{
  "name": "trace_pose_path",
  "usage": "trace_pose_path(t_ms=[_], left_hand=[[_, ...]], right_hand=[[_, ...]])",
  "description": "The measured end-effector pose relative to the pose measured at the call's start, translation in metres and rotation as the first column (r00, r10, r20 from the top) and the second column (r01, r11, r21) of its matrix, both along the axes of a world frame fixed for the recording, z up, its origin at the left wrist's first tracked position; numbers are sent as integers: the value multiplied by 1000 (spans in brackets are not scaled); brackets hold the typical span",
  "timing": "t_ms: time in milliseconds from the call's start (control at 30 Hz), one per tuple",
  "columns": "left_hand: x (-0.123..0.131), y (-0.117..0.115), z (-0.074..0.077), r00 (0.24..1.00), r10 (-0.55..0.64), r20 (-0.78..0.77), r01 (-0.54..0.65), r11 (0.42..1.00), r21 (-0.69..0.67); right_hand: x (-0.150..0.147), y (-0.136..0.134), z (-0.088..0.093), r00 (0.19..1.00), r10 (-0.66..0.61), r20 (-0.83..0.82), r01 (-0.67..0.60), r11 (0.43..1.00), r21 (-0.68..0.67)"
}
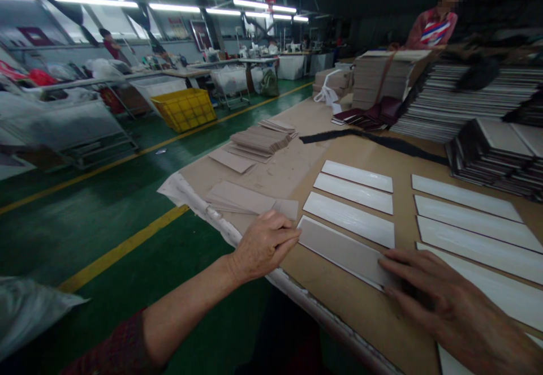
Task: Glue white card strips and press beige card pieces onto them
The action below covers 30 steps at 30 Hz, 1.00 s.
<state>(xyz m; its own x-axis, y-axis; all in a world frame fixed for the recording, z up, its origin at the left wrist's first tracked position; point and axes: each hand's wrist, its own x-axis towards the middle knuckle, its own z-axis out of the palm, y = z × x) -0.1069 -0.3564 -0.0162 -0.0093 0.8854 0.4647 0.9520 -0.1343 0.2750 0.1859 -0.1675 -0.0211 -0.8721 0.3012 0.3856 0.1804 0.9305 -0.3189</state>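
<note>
A long grey card strip point(341, 249) lies near the front edge of the brown worktable point(297, 171). My left hand point(263, 244) pinches the strip's left end with closed fingers. My right hand point(445, 301) lies flat on the strip's right end, fingers stretched out. Beyond the strip, three white strips point(354, 197) lie in a row. Several more white strips point(475, 225) lie in a second column to the right.
Stacks of grey card pieces point(258, 140) and loose grey sheets point(240, 198) sit on the table's left part. Tall piles of boards point(462, 100) and dark covers point(496, 154) stand at the back right, with a person point(435, 24) behind them. A yellow crate point(184, 109) stands on the green floor.
</note>
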Motion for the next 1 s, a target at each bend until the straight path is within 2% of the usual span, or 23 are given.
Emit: trace_pose_path(t_ms=[367,567,667,833,1000], left_hand=[[0,1,-2,999,29,41,-29,1000,-6],[2,0,-3,995,62,74,-62,998,-9],[2,0,-3,996,50,77,-52,998,22],[2,-1,-4,996,33,88,-38,998,51],[2,-1,-6,995,31,95,-37,997,64]], right_hand=[[1,0,1,1000,-9,16,7,994,107],[-2,-2,13,1000,1,15,-3,988,153],[-2,-3,12,1000,-9,-2,9,993,122],[1,-4,-1,1000,-9,14,10,1000,-18],[0,-2,4,1000,-16,23,15,998,53]])
